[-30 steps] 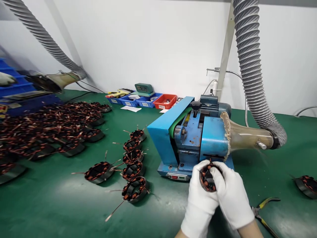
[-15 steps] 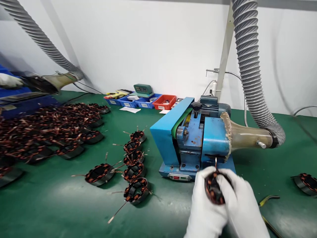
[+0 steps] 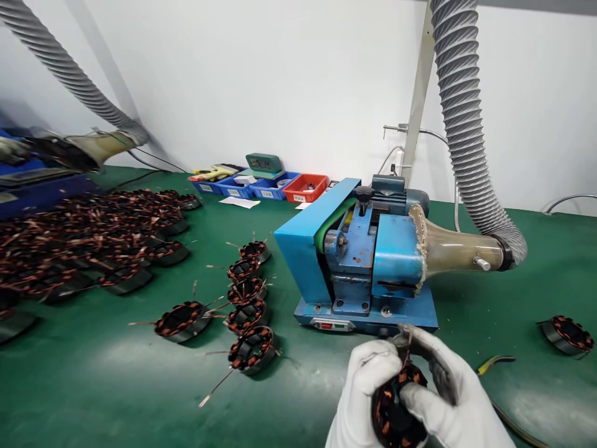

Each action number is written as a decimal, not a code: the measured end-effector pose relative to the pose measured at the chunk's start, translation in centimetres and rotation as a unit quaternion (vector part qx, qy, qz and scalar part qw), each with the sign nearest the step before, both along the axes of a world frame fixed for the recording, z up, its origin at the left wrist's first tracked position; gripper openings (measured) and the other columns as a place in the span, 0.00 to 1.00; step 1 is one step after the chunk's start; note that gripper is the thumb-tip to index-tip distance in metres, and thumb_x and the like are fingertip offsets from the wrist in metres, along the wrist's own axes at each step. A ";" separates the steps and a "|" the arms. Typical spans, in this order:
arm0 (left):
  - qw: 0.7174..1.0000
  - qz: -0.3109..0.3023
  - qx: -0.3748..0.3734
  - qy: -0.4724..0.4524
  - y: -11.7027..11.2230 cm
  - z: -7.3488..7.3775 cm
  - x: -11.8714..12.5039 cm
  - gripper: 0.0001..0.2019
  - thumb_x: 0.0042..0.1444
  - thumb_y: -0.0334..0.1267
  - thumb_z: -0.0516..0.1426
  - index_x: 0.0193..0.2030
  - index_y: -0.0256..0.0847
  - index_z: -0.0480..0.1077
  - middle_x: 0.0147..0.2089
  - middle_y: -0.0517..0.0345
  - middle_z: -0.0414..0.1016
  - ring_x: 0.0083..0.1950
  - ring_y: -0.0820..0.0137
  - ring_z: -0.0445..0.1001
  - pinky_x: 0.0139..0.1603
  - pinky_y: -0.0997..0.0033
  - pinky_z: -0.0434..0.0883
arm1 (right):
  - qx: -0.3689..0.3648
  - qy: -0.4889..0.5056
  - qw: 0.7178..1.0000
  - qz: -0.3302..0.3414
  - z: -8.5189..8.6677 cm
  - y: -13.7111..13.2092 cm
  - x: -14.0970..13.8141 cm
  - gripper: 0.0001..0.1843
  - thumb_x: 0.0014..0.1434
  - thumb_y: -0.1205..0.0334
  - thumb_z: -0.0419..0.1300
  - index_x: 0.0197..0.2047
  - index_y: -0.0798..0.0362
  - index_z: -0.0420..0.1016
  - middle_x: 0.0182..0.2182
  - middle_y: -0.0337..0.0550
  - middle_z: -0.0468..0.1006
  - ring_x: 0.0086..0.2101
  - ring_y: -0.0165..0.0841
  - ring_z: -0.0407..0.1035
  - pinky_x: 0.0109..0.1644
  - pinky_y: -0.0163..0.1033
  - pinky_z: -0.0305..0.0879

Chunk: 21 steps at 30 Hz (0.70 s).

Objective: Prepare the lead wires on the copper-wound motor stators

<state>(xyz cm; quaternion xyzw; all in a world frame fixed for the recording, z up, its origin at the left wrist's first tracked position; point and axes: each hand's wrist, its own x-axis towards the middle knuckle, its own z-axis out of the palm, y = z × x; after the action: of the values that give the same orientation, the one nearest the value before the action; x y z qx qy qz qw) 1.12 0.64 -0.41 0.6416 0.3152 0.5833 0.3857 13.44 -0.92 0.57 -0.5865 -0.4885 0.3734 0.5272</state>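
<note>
A motor stator [image 3: 390,407] with copper windings and a black core is held close to the bench's front edge, tilted on its side. My left hand [image 3: 359,395], in a white glove, is wrapped round its left rim. My right hand [image 3: 461,398], gloved too, has its thumb over the stator's open middle. Its greyed fingertips close around a wire lead at the top of the ring. Just beyond both hands stands a blue belt machine [image 3: 359,261], apart from the stator. Part of the stator is cut off by the bottom of the view.
Several stators [image 3: 252,350] form a column left of the machine, near one single stator [image 3: 181,322]. A large heap of stators [image 3: 93,242] covers the far left. Pliers [image 3: 495,362] and another stator [image 3: 566,335] lie right. Small bins [image 3: 305,188] line the back; an extraction hose [image 3: 459,112] hangs right.
Both hands have drawn the stator back from the machine, down towards me. My right fingers have moved up onto the wire lead, which stood bare before. The view has shifted slightly.
</note>
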 end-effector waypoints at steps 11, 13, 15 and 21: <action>0.977 -0.185 0.011 0.101 1.7 -0.7 -1.8 0.24 0.44 0.35 0.65 0.49 0.49 0.66 0.44 0.54 0.66 0.46 0.63 0.70 0.47 0.65 0.72 | 0.035 -0.139 0.978 0.154 2.9 -0.1 3.3 0.21 0.53 0.66 0.61 0.52 0.45 0.74 0.42 0.46 0.78 0.42 0.41 0.73 0.45 0.44 0.71; 0.980 -0.177 0.013 0.090 1.6 -1.2 -1.6 0.28 0.41 0.36 0.67 0.50 0.49 0.65 0.45 0.54 0.65 0.48 0.62 0.70 0.48 0.64 0.71 | -0.018 -0.087 0.985 0.148 3.1 0.3 3.1 0.11 0.50 0.69 0.63 0.38 0.50 0.78 0.34 0.42 0.79 0.35 0.37 0.74 0.40 0.39 0.71; 0.980 -0.179 0.009 0.086 1.4 -1.3 -1.5 0.29 0.40 0.36 0.67 0.51 0.48 0.65 0.46 0.53 0.66 0.49 0.61 0.69 0.48 0.64 0.70 | -0.008 -0.073 0.983 0.167 3.5 0.8 3.0 0.04 0.49 0.70 0.63 0.28 0.51 0.76 0.27 0.39 0.77 0.29 0.33 0.72 0.35 0.35 0.69; 0.957 -0.240 -0.070 0.145 1.2 1.1 -2.5 0.23 0.41 0.27 0.62 0.45 0.48 0.67 0.41 0.59 0.71 0.41 0.67 0.72 0.45 0.69 0.70 | 0.193 -0.386 0.830 0.354 7.0 2.3 6.1 0.14 0.58 0.75 0.50 0.32 0.53 0.75 0.25 0.41 0.72 0.26 0.31 0.64 0.29 0.35 0.61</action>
<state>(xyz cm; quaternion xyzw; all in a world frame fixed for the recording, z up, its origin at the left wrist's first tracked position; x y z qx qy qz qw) -1.41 1.87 0.71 0.7475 0.2450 0.3507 0.5082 19.50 1.37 7.55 -0.3564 -0.8883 0.1758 0.2302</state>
